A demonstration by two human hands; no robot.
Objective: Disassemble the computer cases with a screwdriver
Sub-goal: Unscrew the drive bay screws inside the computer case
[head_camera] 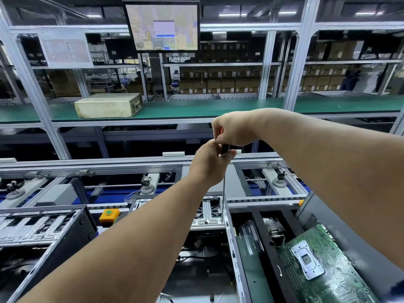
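Gripping the screwdriver (223,184) handle, both hands stack above its shaft.

Green shelf (196,110) w/ beige box (108,105) (left side).

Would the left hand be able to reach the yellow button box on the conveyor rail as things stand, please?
Probably yes, but not at once: the left hand grips the screwdriver together with the right hand. The yellow button box lies below the left forearm with nothing over it, so letting go first should free it.

monitor (162,26) overhead, beige box (108,105) on green shelf (218,107), paper sheet (64,48) on frame, orange button (109,216), conveyor rails (131,165)
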